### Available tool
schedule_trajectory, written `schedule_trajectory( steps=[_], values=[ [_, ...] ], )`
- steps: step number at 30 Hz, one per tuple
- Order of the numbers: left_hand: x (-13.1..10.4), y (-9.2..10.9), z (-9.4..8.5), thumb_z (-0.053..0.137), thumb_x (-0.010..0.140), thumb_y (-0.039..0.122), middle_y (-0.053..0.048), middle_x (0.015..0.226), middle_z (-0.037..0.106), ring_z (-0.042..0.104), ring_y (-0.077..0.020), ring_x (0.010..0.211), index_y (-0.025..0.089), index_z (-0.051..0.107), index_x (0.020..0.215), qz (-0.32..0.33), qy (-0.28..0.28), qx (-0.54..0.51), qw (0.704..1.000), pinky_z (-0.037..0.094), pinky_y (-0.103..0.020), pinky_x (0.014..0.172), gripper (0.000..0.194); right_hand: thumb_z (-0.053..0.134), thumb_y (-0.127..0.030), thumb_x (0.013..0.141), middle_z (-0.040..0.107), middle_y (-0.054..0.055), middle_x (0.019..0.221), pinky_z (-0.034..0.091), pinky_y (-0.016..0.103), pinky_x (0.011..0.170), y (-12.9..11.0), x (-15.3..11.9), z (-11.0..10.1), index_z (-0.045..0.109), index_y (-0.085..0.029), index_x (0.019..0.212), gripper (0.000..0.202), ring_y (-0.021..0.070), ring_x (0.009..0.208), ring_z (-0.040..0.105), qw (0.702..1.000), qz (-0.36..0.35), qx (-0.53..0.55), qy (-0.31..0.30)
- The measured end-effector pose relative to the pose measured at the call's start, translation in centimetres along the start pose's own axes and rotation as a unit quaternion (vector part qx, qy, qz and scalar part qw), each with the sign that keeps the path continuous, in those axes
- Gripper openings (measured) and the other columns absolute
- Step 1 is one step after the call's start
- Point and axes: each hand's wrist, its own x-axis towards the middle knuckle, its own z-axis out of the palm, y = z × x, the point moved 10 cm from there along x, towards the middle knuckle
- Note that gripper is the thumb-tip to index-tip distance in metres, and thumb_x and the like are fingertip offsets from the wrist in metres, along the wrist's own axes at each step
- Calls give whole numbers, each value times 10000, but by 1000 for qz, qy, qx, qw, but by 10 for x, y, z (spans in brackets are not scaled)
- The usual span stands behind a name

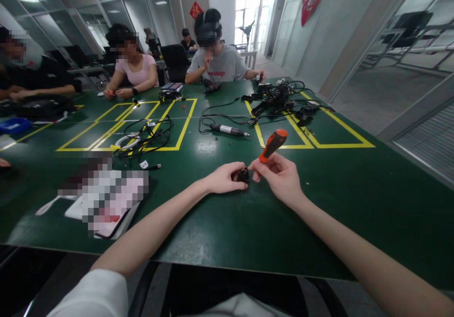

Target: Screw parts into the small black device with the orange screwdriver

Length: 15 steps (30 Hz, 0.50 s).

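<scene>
Green desk surrounded the corded tool. On that tool's near side, my left hand curled round a black part, partly hidden; to the tool's near right, my right hand gripped an orange-and-black screwdriver, its tip hard to make out.

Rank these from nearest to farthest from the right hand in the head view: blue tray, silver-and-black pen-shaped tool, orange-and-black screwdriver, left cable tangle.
1. Orange-and-black screwdriver: held in the right hand.
2. Silver-and-black pen-shaped tool: ahead, slightly left.
3. Left cable tangle: well to the left.
4. Blue tray: far left, at the picture's edge.
</scene>
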Motion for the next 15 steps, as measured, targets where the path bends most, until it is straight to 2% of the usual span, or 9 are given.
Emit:
schedule_trajectory(
  steps=[3,6,11,15],
  values=[
    [-3,4,-1,697,817,278,12,844,577,505,-126,713,157,636,957,37,32,-3,999,416,-249,659,194,924,-425,712,671,-17,612,576,248,503,1,1,-5,693,-188,727,331,119,501,634,1000,5,-11,11],
    [-5,7,-2,694,818,312,5,830,545,504,-135,713,157,649,913,64,50,10,997,419,-256,653,187,949,-395,673,724,-5,638,601,275,521,3,1,-10,721,-188,823,342,139,510,662,1000,16,-6,22],
    [-8,7,-2,727,812,355,-30,931,577,562,-166,808,165,692,1020,80,58,37,994,485,-278,746,284,825,-521,821,764,34,723,603,295,506,3,-1,-3,712,-194,911,358,149,525,679,1000,17,7,-20],
    [-11,9,-2,704,795,300,-66,1030,603,584,-193,897,156,718,1085,95,31,27,995,500,-306,833,324,830,-496,831,760,8,726,590,276,510,3,-3,-2,649,-219,954,353,135,527,664,999,17,27,-22]
  ],
)
